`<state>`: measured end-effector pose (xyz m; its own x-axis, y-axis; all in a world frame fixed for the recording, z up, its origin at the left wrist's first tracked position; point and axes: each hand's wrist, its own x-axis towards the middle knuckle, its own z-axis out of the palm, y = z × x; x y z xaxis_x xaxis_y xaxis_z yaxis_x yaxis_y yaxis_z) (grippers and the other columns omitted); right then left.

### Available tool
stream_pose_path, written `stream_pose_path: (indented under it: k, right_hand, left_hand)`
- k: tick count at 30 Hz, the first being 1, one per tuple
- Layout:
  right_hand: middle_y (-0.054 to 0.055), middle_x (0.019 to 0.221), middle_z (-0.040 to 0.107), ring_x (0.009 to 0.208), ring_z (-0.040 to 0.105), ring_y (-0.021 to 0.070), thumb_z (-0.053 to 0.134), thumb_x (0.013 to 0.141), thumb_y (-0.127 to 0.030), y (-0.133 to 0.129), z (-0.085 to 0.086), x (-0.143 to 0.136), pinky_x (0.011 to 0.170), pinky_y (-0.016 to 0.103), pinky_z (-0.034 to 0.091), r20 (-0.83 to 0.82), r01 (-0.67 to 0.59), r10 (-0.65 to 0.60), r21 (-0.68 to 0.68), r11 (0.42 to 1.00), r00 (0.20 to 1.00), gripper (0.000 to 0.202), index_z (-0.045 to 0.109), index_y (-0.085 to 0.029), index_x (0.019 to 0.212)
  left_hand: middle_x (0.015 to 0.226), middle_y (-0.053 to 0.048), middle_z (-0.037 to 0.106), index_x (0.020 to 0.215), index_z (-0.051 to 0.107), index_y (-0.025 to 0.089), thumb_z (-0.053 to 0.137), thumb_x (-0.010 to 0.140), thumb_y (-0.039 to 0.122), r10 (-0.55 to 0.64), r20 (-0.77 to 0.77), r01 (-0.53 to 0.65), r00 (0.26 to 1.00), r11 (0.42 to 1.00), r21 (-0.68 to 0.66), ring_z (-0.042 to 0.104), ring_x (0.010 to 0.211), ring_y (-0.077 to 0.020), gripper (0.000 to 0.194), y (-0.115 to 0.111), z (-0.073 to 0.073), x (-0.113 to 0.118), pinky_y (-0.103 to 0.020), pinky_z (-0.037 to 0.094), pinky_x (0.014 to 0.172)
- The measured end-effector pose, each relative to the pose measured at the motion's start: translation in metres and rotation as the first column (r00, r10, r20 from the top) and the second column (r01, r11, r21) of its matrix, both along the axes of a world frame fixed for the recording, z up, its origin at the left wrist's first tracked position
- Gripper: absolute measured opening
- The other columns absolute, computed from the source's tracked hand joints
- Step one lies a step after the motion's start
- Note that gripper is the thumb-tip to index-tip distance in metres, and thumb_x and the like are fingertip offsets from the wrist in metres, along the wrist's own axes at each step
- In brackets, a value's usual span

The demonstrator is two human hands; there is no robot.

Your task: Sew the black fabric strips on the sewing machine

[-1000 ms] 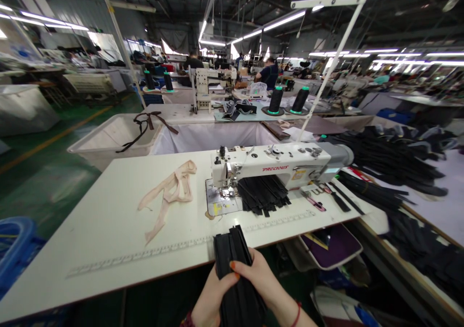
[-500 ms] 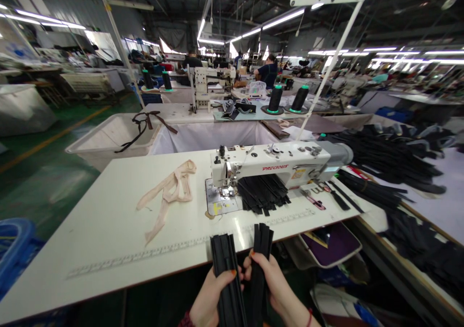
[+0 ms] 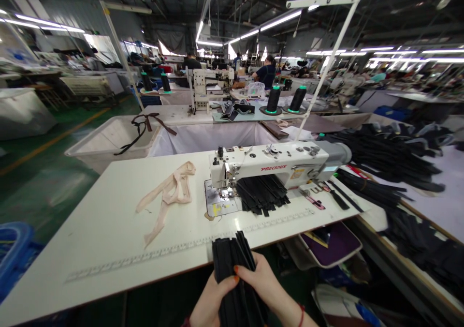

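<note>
A bundle of black fabric strips (image 3: 232, 259) is gripped in front of me at the near edge of the sewing table (image 3: 108, 220). My left hand (image 3: 213, 293) wraps its left side, thumb on top. From the right, my right hand (image 3: 259, 278) closes on the same strips, its thumb almost meeting the other. The fingers beneath are hidden. Beyond them stands a white sewing machine (image 3: 271, 166), with a pile of similar black strips (image 3: 263, 194) lying under its arm.
A beige cloth strip (image 3: 174, 186) lies left of the machine. Scissors (image 3: 313, 200) and a black-handled tool (image 3: 339, 199) rest to its right. More black pieces (image 3: 384, 157) are heaped on the right-hand table. A white bin (image 3: 108, 136) stands behind, and a blue basket (image 3: 14, 254) at left.
The two separate bunches of strips have come together into one bundle. My right hand has moved left against my left hand.
</note>
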<state>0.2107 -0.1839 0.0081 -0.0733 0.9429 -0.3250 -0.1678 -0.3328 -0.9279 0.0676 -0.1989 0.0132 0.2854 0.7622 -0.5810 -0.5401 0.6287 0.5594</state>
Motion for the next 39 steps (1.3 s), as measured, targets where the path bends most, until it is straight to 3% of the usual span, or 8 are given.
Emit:
stream_pose_path:
  k: [6, 11, 14, 18, 26, 30, 35, 39]
  right_hand:
    - [0.004, 0.061, 0.066, 0.052, 0.06, 0.0142, 0.079, 0.065, -0.054, -0.003, -0.001, 0.012, 0.055, 0.026, 0.049, -0.217, 0.17, -0.224, -0.241, 0.956, 0.95, 0.045, 0.07, -0.012, 0.078]
    - [-0.002, 0.059, 0.062, 0.051, 0.057, 0.0104, 0.088, 0.06, -0.044, -0.004, 0.002, 0.019, 0.054, 0.022, 0.048, -0.318, 0.106, -0.195, -0.276, 0.955, 0.928, 0.047, 0.068, -0.014, 0.09]
    - [-0.001, 0.063, 0.065, 0.054, 0.058, 0.0118, 0.089, 0.059, -0.045, -0.005, 0.006, 0.013, 0.052, 0.022, 0.045, -0.276, -0.004, -0.06, -0.227, 0.974, 0.959, 0.054, 0.068, -0.014, 0.099]
    - [0.006, 0.085, 0.073, 0.08, 0.068, 0.0209, 0.089, 0.059, -0.04, -0.005, 0.016, 0.001, 0.075, 0.03, 0.052, -0.205, -0.065, 0.048, -0.078, 0.995, 0.978, 0.048, 0.071, -0.013, 0.095]
    - [0.006, 0.085, 0.074, 0.083, 0.067, 0.0252, 0.079, 0.067, -0.032, -0.008, 0.01, 0.001, 0.076, 0.034, 0.05, -0.076, 0.041, -0.044, -0.039, 0.998, 0.996, 0.031, 0.071, -0.014, 0.09]
    - [0.007, 0.085, 0.073, 0.086, 0.067, 0.0261, 0.074, 0.071, -0.034, -0.011, 0.005, 0.006, 0.078, 0.035, 0.05, -0.028, 0.047, -0.048, -0.033, 0.998, 0.998, 0.028, 0.071, -0.013, 0.09]
    - [0.006, 0.075, 0.071, 0.074, 0.065, 0.0244, 0.074, 0.065, -0.032, -0.015, -0.01, -0.003, 0.069, 0.034, 0.052, 0.085, 0.162, -0.162, 0.017, 0.987, 0.983, 0.022, 0.068, -0.016, 0.078]
    - [0.001, 0.059, 0.064, 0.052, 0.059, 0.0186, 0.073, 0.06, -0.034, -0.016, -0.026, -0.003, 0.051, 0.031, 0.05, -0.057, 0.259, -0.271, -0.166, 0.952, 0.961, 0.025, 0.059, -0.019, 0.074]
  left_hand:
    - [0.085, -0.009, 0.073, 0.103, 0.07, 0.014, 0.089, 0.062, 0.024, 0.036, -0.046, -0.039, 0.998, 0.998, -0.058, 0.07, 0.082, -0.0235, 0.045, 0.002, -0.004, -0.001, -0.034, 0.056, 0.076]
    - [0.081, -0.008, 0.073, 0.084, 0.073, 0.013, 0.09, 0.062, 0.032, -0.006, -0.094, 0.006, 0.996, 1.0, 0.008, 0.068, 0.077, -0.0208, 0.034, 0.002, -0.005, -0.001, -0.03, 0.054, 0.072]
    - [0.079, -0.009, 0.074, 0.09, 0.074, 0.013, 0.09, 0.062, 0.033, -0.044, -0.042, 0.046, 0.998, 0.998, 0.039, 0.069, 0.076, -0.0225, 0.038, 0.001, -0.001, 0.0, -0.033, 0.053, 0.077]
    - [0.093, -0.015, 0.076, 0.099, 0.074, 0.013, 0.092, 0.058, 0.032, -0.033, 0.03, 0.031, 0.999, 0.998, 0.063, 0.07, 0.093, -0.0338, 0.049, 0.0, 0.002, 0.005, -0.045, 0.05, 0.092]
    - [0.105, -0.018, 0.075, 0.102, 0.074, 0.012, 0.093, 0.054, 0.033, -0.048, 0.007, 0.047, 0.999, 0.997, 0.066, 0.067, 0.105, -0.039, 0.056, -0.001, -0.006, 0.006, -0.049, 0.047, 0.098]
    - [0.089, -0.013, 0.076, 0.101, 0.073, 0.012, 0.09, 0.057, 0.03, -0.07, -0.034, 0.07, 0.997, 0.998, 0.001, 0.071, 0.084, -0.0305, 0.05, -0.001, -0.012, 0.001, -0.039, 0.053, 0.081]
    - [0.065, -0.005, 0.07, 0.093, 0.072, 0.011, 0.091, 0.056, 0.037, -0.094, -0.137, 0.092, 0.986, 0.996, -0.021, 0.062, 0.057, -0.0174, 0.049, 0.0, -0.018, 0.002, -0.028, 0.047, 0.057]
    - [0.066, -0.007, 0.071, 0.084, 0.071, 0.012, 0.095, 0.05, 0.032, -0.036, -0.24, 0.013, 0.97, 0.995, -0.1, 0.067, 0.066, -0.0237, 0.046, 0.003, -0.013, 0.007, -0.034, 0.054, 0.067]
